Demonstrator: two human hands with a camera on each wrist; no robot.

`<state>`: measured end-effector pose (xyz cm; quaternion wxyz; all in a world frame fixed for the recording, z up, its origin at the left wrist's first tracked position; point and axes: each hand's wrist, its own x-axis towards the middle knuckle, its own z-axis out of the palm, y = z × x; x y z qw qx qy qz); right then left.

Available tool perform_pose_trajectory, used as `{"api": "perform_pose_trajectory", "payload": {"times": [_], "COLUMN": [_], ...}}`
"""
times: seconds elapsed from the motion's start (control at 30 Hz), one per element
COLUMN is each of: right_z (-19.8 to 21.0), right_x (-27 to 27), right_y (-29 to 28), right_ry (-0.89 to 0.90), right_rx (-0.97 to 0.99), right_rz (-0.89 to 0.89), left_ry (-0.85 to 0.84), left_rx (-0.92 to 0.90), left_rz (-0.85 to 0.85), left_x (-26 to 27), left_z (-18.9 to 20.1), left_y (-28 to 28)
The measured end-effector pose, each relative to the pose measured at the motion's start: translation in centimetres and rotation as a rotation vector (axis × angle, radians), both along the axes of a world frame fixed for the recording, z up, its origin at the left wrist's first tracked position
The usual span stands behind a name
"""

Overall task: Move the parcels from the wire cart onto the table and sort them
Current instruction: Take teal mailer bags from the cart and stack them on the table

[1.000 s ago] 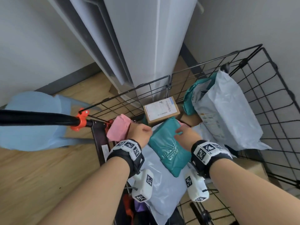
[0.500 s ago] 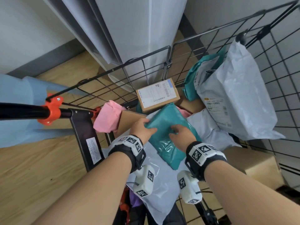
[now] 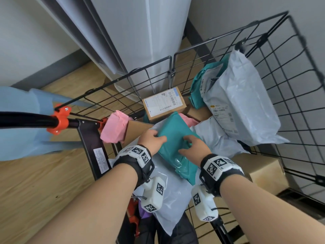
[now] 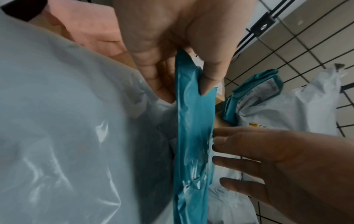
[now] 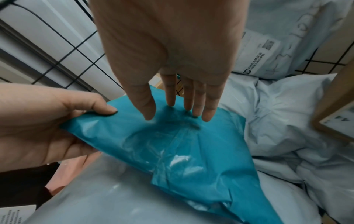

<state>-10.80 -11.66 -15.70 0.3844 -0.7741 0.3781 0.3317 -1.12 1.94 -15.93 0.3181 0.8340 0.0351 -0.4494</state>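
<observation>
**Teal Mailer Held at the Middle of the Cart**

Wooden flooring (image 3: 35, 182) is seen along the left of the head view, with grey wall above and a pale cabinet (image 3: 140, 41) standing at top centre. Filling the right half of the frame, the wire cart (image 3: 299, 85) is loaded with parcels.

At the middle of the frame, a teal mailer (image 3: 175, 138) is lifted at its left edge, resting over a large white poly bag (image 3: 168, 199) in the cart. Its edge is pinched by the left hand (image 3: 151, 138), thumb on top and fingers curled underneath, as is shown clearly in the left wrist view (image 4: 172, 45). The right hand (image 3: 193, 148) is laid on the mailer's top face with fingers straight; only the fingertips (image 5: 206, 115) are pressed to the plastic, nothing being grasped.

Just above the mailer, a labelled cardboard box (image 3: 163, 103) is seen against the cart's far wire. A pink mailer (image 3: 114, 129) is wedged at centre left beside the orange clamp (image 3: 59, 120) on the black handle. At upper right, a big white bag (image 3: 246, 103) is propped against the mesh, a second teal mailer (image 3: 197, 88) tucked behind it. Another cardboard box (image 3: 263, 169) is sitting at lower right.
</observation>
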Motion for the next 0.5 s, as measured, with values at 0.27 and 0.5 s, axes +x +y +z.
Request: {"api": "perform_pose_trajectory", "payload": {"times": [0.27,0.5], "right_z": [6.4,13.8], "right_x": [-1.9,-3.1], "right_y": [-1.5,-2.2], "right_ry": [-0.056,-0.137], "right_rx": [0.023,-0.007], "right_rz": [0.026,0.078], "left_ry": [-0.035,-0.099], "left_rx": [-0.047,-0.133], "left_rz": [0.041,0.062], "left_x": [0.6,0.6], "left_z": [6.8,15.0], "left_y": [-0.7,-1.5]}}
